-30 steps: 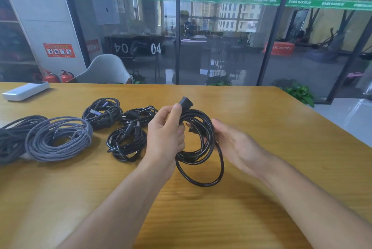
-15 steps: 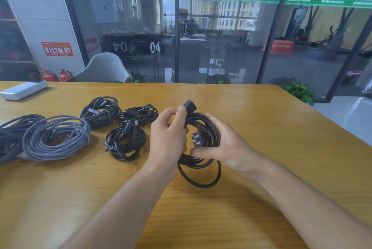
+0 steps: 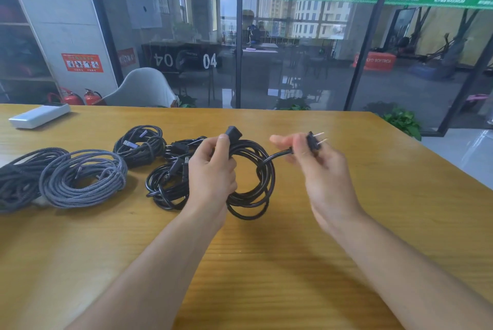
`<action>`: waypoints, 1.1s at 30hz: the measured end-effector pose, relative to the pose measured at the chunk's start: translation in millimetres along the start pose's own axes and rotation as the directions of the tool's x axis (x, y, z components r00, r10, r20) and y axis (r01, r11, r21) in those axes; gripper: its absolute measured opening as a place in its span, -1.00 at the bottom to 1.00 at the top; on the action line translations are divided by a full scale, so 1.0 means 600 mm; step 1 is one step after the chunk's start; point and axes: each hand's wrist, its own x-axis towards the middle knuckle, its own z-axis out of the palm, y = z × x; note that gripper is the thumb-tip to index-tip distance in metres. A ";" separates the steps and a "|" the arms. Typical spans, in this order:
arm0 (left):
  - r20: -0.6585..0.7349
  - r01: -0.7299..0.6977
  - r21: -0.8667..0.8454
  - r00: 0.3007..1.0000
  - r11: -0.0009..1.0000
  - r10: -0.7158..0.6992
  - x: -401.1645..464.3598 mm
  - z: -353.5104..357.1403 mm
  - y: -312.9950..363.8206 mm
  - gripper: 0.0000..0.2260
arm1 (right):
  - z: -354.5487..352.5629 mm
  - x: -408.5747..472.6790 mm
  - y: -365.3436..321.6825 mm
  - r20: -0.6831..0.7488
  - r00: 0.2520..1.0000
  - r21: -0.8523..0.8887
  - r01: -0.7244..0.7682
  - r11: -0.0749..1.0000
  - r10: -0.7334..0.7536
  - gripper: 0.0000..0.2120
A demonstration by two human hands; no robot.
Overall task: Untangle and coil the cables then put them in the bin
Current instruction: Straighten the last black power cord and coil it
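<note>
In the head view, I hold a black power cable (image 3: 253, 177) in the centre of the frame, a little above the counter (image 3: 293, 263). My left hand (image 3: 210, 172) is closed around the left side of its coil, and the thumb presses near the black connector (image 3: 234, 132) that sticks up at the top. My right hand (image 3: 317, 167) is to the right of the coil and pinches the two-pin plug (image 3: 314, 140) between thumb and fingers; the pins point to the upper right. A short piece of cable runs from the plug leftward and slightly down into the coil, so the free end lies along a line from right to left between my two hands.

The right hand is the one that has the loose end, and the left hand is the anchor. I judge that the next move depends on this: the plug end must go around or through the loops, toward the left hand.

To the left on the counter lie other cables: a black bundle (image 3: 165, 188) just beside my left wrist, a dark coil (image 3: 138, 145) behind it, and a grey braided coil (image 3: 82, 177) further left. I do not see any bin in this frame.
</note>
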 end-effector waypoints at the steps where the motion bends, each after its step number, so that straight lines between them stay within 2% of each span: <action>1: 0.006 -0.005 -0.003 1.000 1.000 0.005 0.000 -0.001 0.000 -0.80 | 0.000 0.004 -0.004 0.038 0.990 0.214 -0.143 0.966 0.138 -0.68; 3: 0.025 -0.011 0.007 1.000 1.000 0.011 -0.001 0.001 0.000 -0.81 | -0.007 0.013 -0.007 0.128 0.944 0.505 -0.326 0.799 0.304 -0.69; 5: 0.038 -0.011 0.028 0.999 1.000 0.010 -0.001 0.002 0.000 -0.82 | -0.022 0.025 -0.008 0.096 0.919 0.622 -0.356 0.697 0.383 -0.68; 7: 0.041 -0.006 0.045 0.999 0.999 0.004 0.001 -0.002 -0.001 -0.82 | -0.038 0.036 -0.008 -0.036 0.897 0.626 -0.323 0.710 0.440 -0.67; 11: 0.085 0.003 0.083 0.996 0.997 -0.010 -0.001 -0.001 -0.008 -0.81 | -0.067 0.049 0.000 -0.268 0.842 0.492 -0.299 0.818 0.469 -0.67; 15: 0.100 0.023 0.065 0.995 0.998 -0.029 -0.002 0.007 -0.006 -0.81 | -0.083 0.066 0.000 -0.389 0.786 0.451 -0.292 0.844 0.480 -0.65; 19: 0.077 0.044 0.047 0.996 0.998 -0.047 0.002 -0.005 0.002 -0.82 | -0.087 0.063 0.015 -0.337 0.799 0.372 -0.373 0.850 0.498 -0.74; 22: 0.082 0.072 -0.026 0.994 0.997 -0.069 0.003 -0.010 0.007 -0.81 | -0.087 0.062 0.021 -0.211 0.803 0.490 -0.407 0.771 0.557 -0.87; 24: 0.121 0.090 -0.076 0.989 0.993 -0.081 -0.001 -0.006 0.009 -0.79 | -0.079 0.060 0.020 -0.141 0.833 0.506 -0.404 0.762 0.536 -0.92; 27: 0.187 0.104 -0.118 0.979 0.988 -0.081 -0.008 0.005 0.011 -0.78 | -0.055 0.042 0.019 -0.065 0.889 0.296 -0.416 0.860 0.453 -0.79; 29: 0.213 0.089 -0.114 0.975 0.989 -0.063 -0.011 0.009 0.012 -0.79 | -0.049 0.032 0.024 -0.062 0.935 -0.052 -0.354 0.934 0.350 -0.76; 31: 0.221 0.080 -0.104 0.974 0.991 -0.055 -0.012 0.009 0.013 -0.80 | -0.054 0.031 0.033 -0.041 0.966 -0.324 -0.255 0.911 0.256 -0.77; 33: 0.233 0.074 -0.096 0.971 0.993 -0.050 -0.014 0.008 0.011 -0.79 | -0.062 0.034 0.039 0.029 0.967 -0.409 -0.221 0.885 0.255 -0.78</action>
